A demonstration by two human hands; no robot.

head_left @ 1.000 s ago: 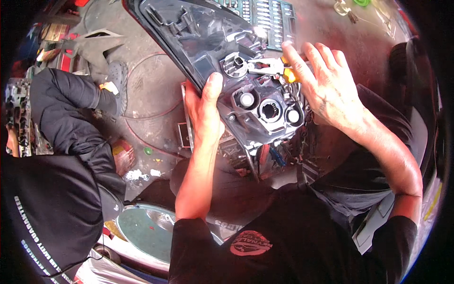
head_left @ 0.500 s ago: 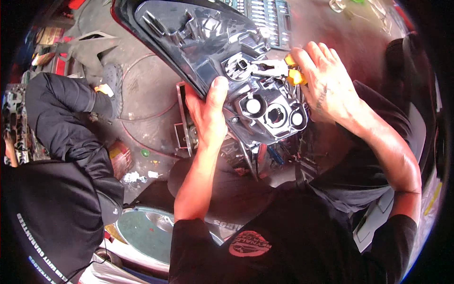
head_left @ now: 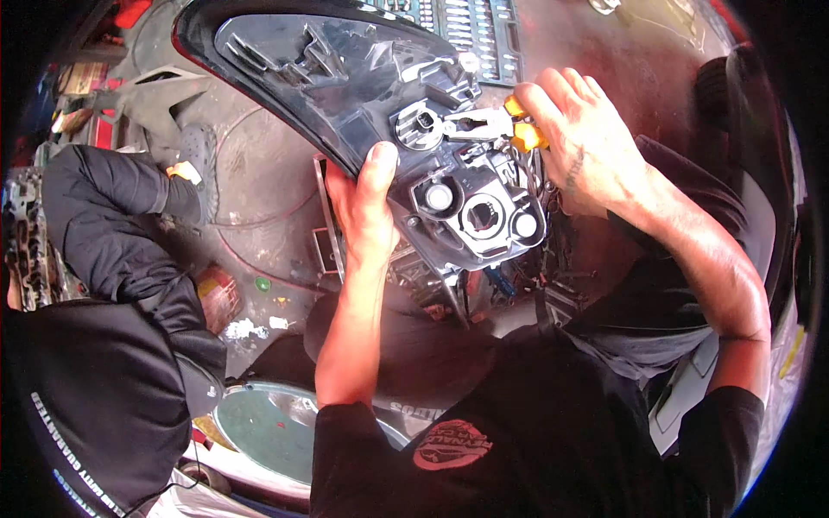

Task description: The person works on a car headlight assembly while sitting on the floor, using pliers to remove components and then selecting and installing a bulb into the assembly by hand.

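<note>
Pliers (head_left: 488,124) sat at the round cap (head_left: 414,134) of a lamp housing (head_left: 354,108)

The left hand (head_left: 366,211) was clamped on the lamp housing's edge, thumb on its back; the housing spread beyond and to both sides of that hand. The right hand (head_left: 591,142) was wrapped around the yellow handles (head_left: 528,137), jaw tips at the cap's edge, just beyond the left thumb. Working that cap seemed the step in hand; the next move likely called for steady bracing and a controlled turn.
</note>
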